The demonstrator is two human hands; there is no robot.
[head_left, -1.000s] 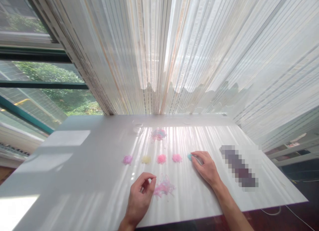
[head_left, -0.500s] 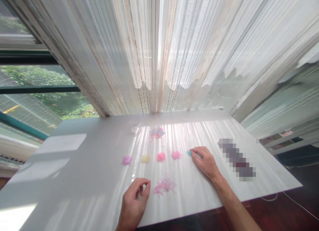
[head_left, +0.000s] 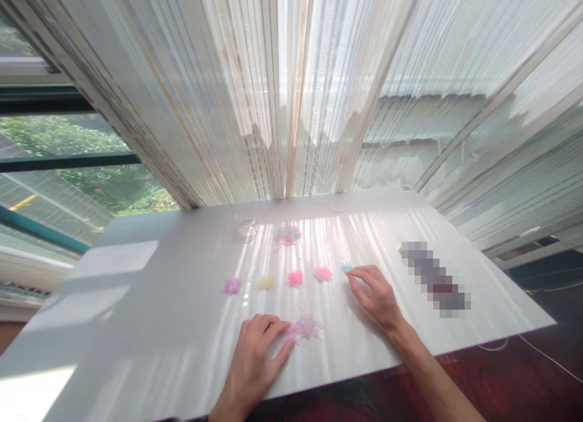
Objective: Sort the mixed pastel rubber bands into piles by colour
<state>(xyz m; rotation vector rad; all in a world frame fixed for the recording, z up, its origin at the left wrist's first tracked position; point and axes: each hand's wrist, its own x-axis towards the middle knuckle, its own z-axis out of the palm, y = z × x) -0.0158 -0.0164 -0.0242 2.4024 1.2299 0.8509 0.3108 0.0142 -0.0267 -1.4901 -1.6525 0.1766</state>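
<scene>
My left hand (head_left: 264, 355) has its thumb and forefinger apart at the left edge of a loose mixed pink and lilac pile (head_left: 306, 326). My right hand (head_left: 377, 297) is beside a small teal pile (head_left: 347, 268); its thumb and forefinger come together there, and anything between them is too small to make out. In a row to the left of the teal pile lie a pink pile (head_left: 323, 274), a deeper pink pile (head_left: 294, 279), a pale yellow pile (head_left: 266, 282) and a purple pile (head_left: 232, 286).
Behind the row, a mixed-colour pile (head_left: 286, 234) lies near a clear round container (head_left: 247, 228). A pixelated dark object (head_left: 432, 279) is on the right of the white table (head_left: 182, 325). String curtains (head_left: 255, 94) hang along the back edge.
My left hand has moved right and slightly forward to the front mixed pile, and its fingertips have parted. My right hand remains by the teal pile. The camera view has shifted slightly.
</scene>
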